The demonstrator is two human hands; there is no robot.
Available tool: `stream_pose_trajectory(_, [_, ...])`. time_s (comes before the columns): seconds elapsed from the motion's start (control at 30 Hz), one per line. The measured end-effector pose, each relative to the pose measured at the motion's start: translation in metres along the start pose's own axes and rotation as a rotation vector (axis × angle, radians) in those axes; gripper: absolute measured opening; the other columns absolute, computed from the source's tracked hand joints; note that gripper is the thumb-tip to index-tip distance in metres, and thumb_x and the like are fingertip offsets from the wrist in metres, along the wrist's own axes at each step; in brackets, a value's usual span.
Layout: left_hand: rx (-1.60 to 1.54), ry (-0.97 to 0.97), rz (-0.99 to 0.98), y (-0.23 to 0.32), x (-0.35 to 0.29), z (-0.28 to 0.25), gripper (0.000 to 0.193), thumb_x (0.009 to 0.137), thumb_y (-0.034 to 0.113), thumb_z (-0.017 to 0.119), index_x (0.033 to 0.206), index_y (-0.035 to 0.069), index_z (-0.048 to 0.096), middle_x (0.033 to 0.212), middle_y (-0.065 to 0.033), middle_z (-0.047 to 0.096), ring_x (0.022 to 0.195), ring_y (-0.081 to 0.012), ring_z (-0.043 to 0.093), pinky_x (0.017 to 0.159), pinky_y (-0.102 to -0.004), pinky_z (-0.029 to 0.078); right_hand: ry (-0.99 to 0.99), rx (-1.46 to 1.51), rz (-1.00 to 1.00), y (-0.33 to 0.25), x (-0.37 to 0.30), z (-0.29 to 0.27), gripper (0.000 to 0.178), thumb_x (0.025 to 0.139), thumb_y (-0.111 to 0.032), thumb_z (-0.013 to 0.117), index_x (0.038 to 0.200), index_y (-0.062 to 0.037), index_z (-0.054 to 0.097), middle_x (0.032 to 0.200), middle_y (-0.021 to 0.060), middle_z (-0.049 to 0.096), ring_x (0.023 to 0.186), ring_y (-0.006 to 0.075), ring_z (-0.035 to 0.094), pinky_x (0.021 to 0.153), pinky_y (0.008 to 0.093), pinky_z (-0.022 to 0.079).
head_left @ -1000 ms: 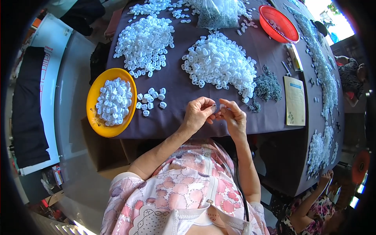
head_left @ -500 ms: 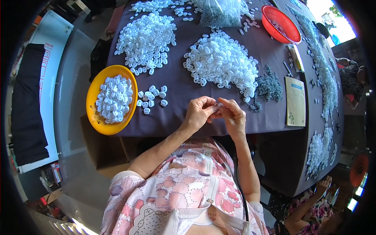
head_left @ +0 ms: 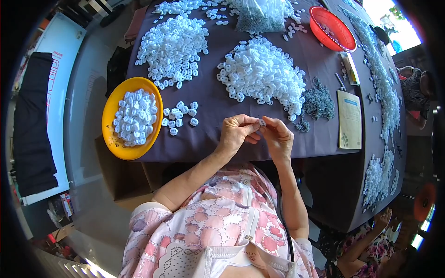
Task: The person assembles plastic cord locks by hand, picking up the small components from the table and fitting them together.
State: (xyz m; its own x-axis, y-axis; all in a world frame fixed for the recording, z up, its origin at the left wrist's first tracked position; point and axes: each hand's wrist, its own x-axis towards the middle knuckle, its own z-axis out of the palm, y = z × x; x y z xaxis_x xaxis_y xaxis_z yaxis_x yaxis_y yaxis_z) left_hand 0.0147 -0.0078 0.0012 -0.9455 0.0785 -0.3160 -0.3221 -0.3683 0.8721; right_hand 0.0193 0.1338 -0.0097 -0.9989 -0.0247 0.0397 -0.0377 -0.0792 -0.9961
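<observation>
A small white oval plastic piece with dark marks sits pinched between the thumb and fingers of my right hand. My left hand is close against it on the left, thumb and forefinger pressed together; whatever they grip is hidden. Both hands are over the table's near edge. Just beyond them lies a large heap of white oval plastic pieces. To its right is a tangle of small grey-green parts, with a smaller clump nearer my right hand. Several loose white pieces lie left of my left hand.
A yellow bowl of white pieces stands at the table's left edge. Another white heap lies behind it. Farther off are a clear bag and a red basket. A tan notebook lies right. Other people sit at the right.
My fingertips have drawn slightly apart, and my right hand has tilted a little to the right. The white piece between them now shows more plainly. The heaps and bowl are unchanged.
</observation>
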Motion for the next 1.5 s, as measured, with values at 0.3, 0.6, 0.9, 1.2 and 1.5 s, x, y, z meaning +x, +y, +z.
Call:
stream_pose_trajectory(0.3, [0.384, -0.043, 0.025, 0.005, -0.003, 0.008, 0.015, 0.089, 0.008, 0.060, 0.100, 0.003, 0.068, 0.081, -0.0046, 0.068, 0.059, -0.0099, 0.063, 0.045, -0.0211, 0.050, 0.019, -0.295, -0.067, -0.007, 0.001, -0.013, 0.014, 0.080, 0.002, 0.065, 0.094, -0.0004, 0.063, 0.083, 0.0036, 0.065, 0.074, 0.0066, 0.060, 0.064, 0.0217, 0.047])
stream_pose_trajectory(0.6, [0.435, -0.059, 0.107, -0.015, 0.000, 0.006, 0.014, 0.087, 0.003, 0.059, 0.098, 0.001, 0.067, 0.080, -0.0022, 0.064, 0.055, -0.0074, 0.059, 0.041, -0.0203, 0.046, -0.084, -0.580, -0.308, -0.013, 0.003, -0.018, 0.017, 0.073, 0.007, 0.063, 0.088, -0.0019, 0.062, 0.081, 0.0086, 0.063, 0.071, 0.0208, 0.062, 0.061, 0.0293, 0.049])
stream_pose_trajectory(0.9, [0.678, -0.106, 0.441, -0.025, 0.008, 0.000, 0.010, 0.083, -0.003, 0.060, 0.091, -0.001, 0.066, 0.076, -0.0048, 0.061, 0.052, -0.0076, 0.056, 0.045, -0.0231, 0.046, -0.096, -0.691, -0.410, -0.003, 0.001, -0.021, 0.019, 0.072, 0.007, 0.064, 0.087, -0.0032, 0.064, 0.083, 0.0088, 0.063, 0.076, 0.0261, 0.060, 0.065, 0.0334, 0.049])
stream_pose_trajectory(1.2, [0.895, -0.084, 0.728, -0.028, 0.009, 0.000, 0.008, 0.076, -0.005, 0.063, 0.082, 0.000, 0.063, 0.075, -0.0133, 0.059, 0.070, -0.0297, 0.060, 0.060, -0.0356, 0.048, -0.031, -0.626, -0.432, 0.007, -0.003, -0.021, 0.017, 0.073, 0.005, 0.065, 0.087, -0.0040, 0.065, 0.085, 0.0078, 0.062, 0.076, 0.0247, 0.060, 0.064, 0.0323, 0.048])
stream_pose_trajectory(1.5, [0.917, -0.166, 0.718, -0.023, 0.007, -0.003, 0.005, 0.078, -0.003, 0.061, 0.081, 0.001, 0.059, 0.075, -0.0132, 0.057, 0.071, -0.0317, 0.059, 0.059, -0.0376, 0.047, -0.023, -0.679, -0.470, 0.006, -0.005, -0.019, 0.018, 0.074, 0.006, 0.063, 0.088, -0.0040, 0.064, 0.084, 0.0083, 0.062, 0.076, 0.0263, 0.058, 0.066, 0.0336, 0.047])
